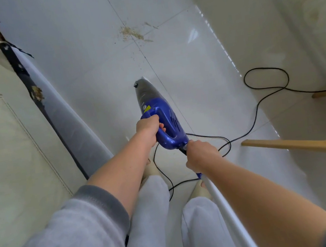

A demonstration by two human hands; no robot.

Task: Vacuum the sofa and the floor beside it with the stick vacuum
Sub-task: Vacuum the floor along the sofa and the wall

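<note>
Mid frame: your left hand (149,128) is wrapped round the blue loop handle of the stick vacuum (160,115). Your right hand (199,155) grips the junction just below the blue body, where a white tube (226,202) runs back toward lower right. Both hands grasp firmly, neither slack.

Vacuum is at frame centre, grey nose pointing up-frame. Can't tell if the nose touches the floor (83,50) or hangs above it.

Step in hand, as I judge it: getting the unit seated or lined up for the floor pass.
- Target is the crumb patch (132,33), upper centre, on a tile seam; small specks trail down toward the nose.
- More debris sits on the dark strip along the sofa (1,137) edge, left of centre (37,93). Don't skip it.
- Power cord (266,82) loops right of centre and runs under your hands, close by your feet. Keep it behind the nose and watch for snags on the wooden frame (300,145) at right.
- Steer w/ the left hand, steady w/ the right, slow passes along the seam.

Writing: yellow sticker (146,108) on the blue body, near your left hand. Too small to read. No brand legible.
</note>
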